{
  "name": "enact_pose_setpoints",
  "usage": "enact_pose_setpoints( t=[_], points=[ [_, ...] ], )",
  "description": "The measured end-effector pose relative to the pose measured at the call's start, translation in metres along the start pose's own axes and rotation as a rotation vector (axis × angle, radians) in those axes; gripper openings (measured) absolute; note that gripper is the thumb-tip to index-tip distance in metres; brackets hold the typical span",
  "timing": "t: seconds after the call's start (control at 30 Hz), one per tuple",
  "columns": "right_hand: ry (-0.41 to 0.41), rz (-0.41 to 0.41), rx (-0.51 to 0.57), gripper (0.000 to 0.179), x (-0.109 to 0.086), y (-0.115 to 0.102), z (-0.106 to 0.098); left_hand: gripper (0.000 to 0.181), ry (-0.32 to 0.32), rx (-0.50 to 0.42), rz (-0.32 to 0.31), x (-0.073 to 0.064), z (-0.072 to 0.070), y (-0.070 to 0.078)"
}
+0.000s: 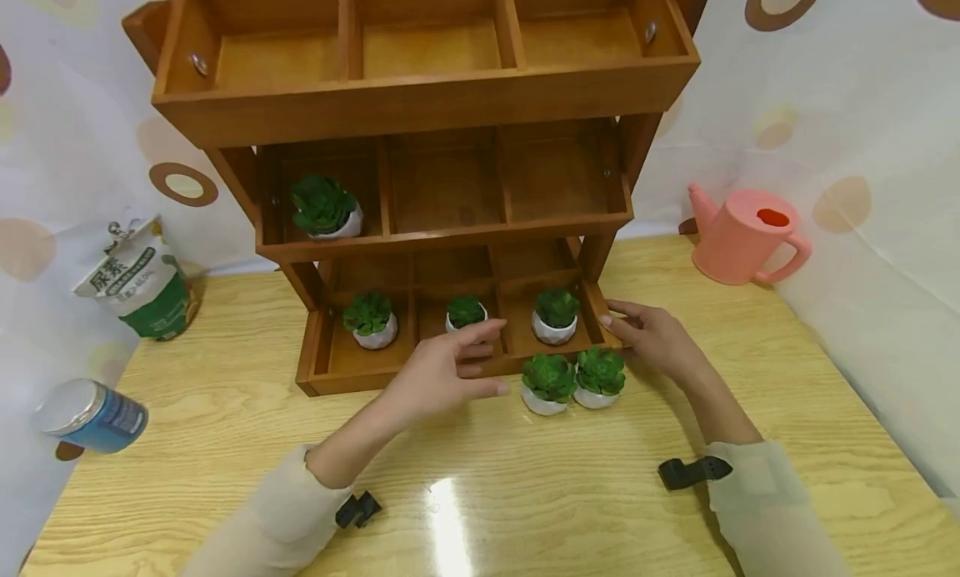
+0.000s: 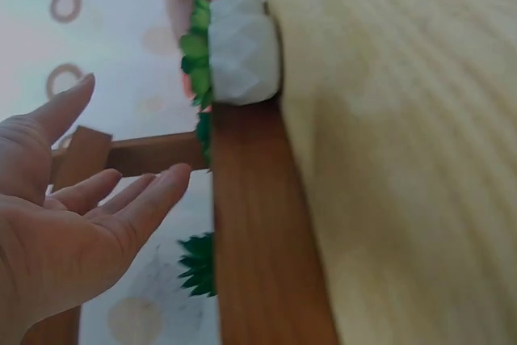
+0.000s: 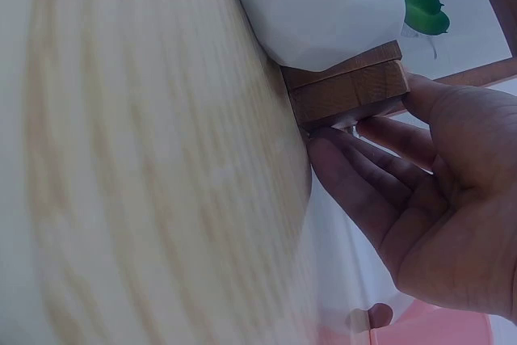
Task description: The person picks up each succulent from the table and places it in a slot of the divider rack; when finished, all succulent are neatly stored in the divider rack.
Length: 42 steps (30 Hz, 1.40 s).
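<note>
A three-tier wooden plant shelf [image 1: 427,97] stands on the table, each tier split into three compartments. My right hand [image 1: 654,343] grips the lower right end of the bottom tier; in the right wrist view the thumb is at its top edge and the fingers are against its outer side. My left hand [image 1: 442,375], fingers extended and holding nothing, hovers before the bottom tier. Behind it, a potted succulent [image 1: 465,312] in the middle compartment is partly hidden. Left and right compartments hold a succulent [image 1: 370,320] and another succulent [image 1: 556,317]. Two succulents [image 1: 546,385] stand on the table before the shelf's right front.
One more succulent [image 1: 326,208] sits in the middle tier's left compartment. A pink watering can [image 1: 742,237] stands at the right rear. On the left are a clipped green-and-white pouch [image 1: 146,285] and a blue can [image 1: 97,414]. Patterned cloth hangs behind.
</note>
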State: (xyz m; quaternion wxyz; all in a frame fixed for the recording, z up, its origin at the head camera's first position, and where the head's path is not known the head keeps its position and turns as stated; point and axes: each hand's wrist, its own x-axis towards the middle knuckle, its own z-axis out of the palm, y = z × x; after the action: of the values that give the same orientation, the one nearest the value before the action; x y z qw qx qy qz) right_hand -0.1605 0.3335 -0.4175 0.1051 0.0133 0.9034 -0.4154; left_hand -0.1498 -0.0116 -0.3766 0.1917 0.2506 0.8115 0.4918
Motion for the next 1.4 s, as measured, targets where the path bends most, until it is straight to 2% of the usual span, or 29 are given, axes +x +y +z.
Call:
enact_pose_setpoints(
  t=[0.17,0.47,0.83,0.97,1.13,1.4],
  points=[
    [-0.002,0.006,0.0,0.067,0.0,0.001,0.001,0.073,-0.052,-0.029,-0.007,0.006,0.011,-0.006],
    [-0.002,0.011,-0.004,0.067,0.001,0.001,0.0,0.072,-0.103,-0.036,-0.03,0.01,0.021,-0.004],
    [-0.002,0.01,-0.002,0.067,-0.001,0.0,-0.001,0.074,-0.144,0.014,-0.034,0.016,0.031,-0.006],
    [-0.003,0.024,-0.002,0.068,0.0,0.0,0.0,0.076,-0.153,0.058,-0.032,0.018,0.033,-0.006],
    [-0.003,0.017,-0.005,0.068,0.0,-0.001,-0.001,0.079,-0.172,0.164,-0.033,0.023,0.035,-0.002],
    [-0.003,0.006,0.01,0.068,-0.001,0.0,0.0,0.081,-0.163,0.293,0.027,0.029,0.038,0.002]
  ],
)
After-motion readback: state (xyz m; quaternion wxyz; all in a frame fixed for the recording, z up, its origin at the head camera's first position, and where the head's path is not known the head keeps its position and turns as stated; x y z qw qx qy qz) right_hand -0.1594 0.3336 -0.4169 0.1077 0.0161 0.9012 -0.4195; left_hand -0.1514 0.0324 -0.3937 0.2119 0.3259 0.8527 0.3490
